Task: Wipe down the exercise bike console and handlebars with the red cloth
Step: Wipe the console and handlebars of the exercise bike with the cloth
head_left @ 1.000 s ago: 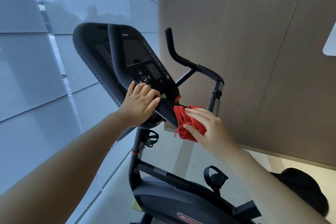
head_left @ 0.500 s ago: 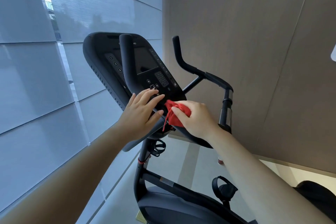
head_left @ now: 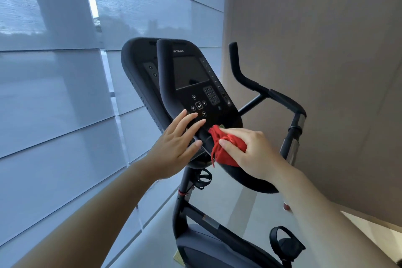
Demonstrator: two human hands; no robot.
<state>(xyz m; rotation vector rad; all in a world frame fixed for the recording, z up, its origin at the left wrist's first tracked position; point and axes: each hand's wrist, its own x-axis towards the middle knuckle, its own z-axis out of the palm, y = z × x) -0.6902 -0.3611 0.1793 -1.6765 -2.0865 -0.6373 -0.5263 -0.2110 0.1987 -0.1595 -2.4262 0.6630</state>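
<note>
The black console (head_left: 191, 76) of the exercise bike faces me, with a dark screen and keypad. Black handlebars (head_left: 248, 81) rise at its right, and a curved black bar (head_left: 245, 177) runs under its lower edge. My right hand (head_left: 252, 152) grips the bunched red cloth (head_left: 226, 150) and presses it on that bar just below the console. My left hand (head_left: 178, 141) lies with straight fingers on the console's lower left edge, fingertips near the buttons.
A window with grey blinds (head_left: 65, 93) fills the left side. A beige wall (head_left: 326, 50) stands close on the right. Below are the bike's frame (head_left: 185, 202), a pedal with strap (head_left: 285, 241) and pale floor.
My right hand has brought the red cloth left from beside the console onto its lower edge and bar. My left hand's fingers have straightened from a curled grip.
</note>
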